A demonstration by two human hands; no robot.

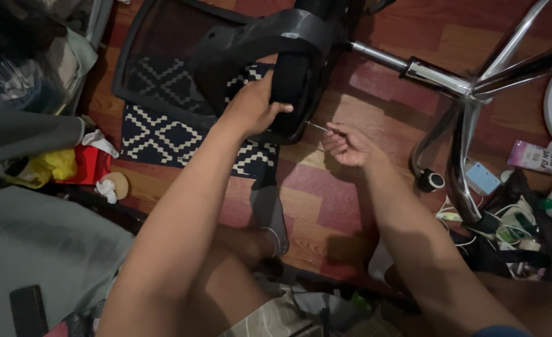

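Head view, looking down at a wooden floor [326,206].

Left hand [251,106]: fingers curled tight round the black padded edge of an office chair seat [291,81], thumb wrapped across the front of the padding. The chair lies tipped on its side; the seat stands on edge directly under this hand's fingertips.

Right hand [346,145]: fingers pinched narrow on a thin metal tool [316,126], held between thumb and fingertips. The tool's shaft runs from the fingertips up and to the left, and its far end meets the lower edge of the seat, just below the left hand's fingers. What kind of tip the tool has is too small to tell.

Beyond the left fingers, up and left: the chair's mesh back [157,43], lying over a dark rug with a white zigzag pattern [157,134].

Right of the right-hand fingers: a chrome post [382,57] runs from the seat to the chrome chair base [469,125], whose legs spread outward; one black caster [430,181] sits just right of the right wrist.

Further right, near the base: white cables [463,215], small bottles and packets in a heap.

Left, well apart from both hands: crumpled paper [106,189], a yellow bag [51,165].
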